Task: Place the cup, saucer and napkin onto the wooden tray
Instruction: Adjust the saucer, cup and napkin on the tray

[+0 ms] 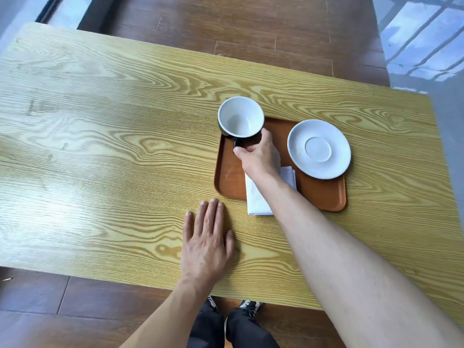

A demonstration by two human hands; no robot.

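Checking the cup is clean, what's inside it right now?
The cup, held by the right hand over the tray, shows a bare white interior, nothing inside. What lies under it is hidden.

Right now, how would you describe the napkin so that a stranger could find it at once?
Start at the brown tray on the right part of the wooden table. At the tray's near edge, under the right hand and forearm, lies the napkin, its corner hanging over onto the table. It is the only flat, folded, square white thing; the cup and saucer are round.
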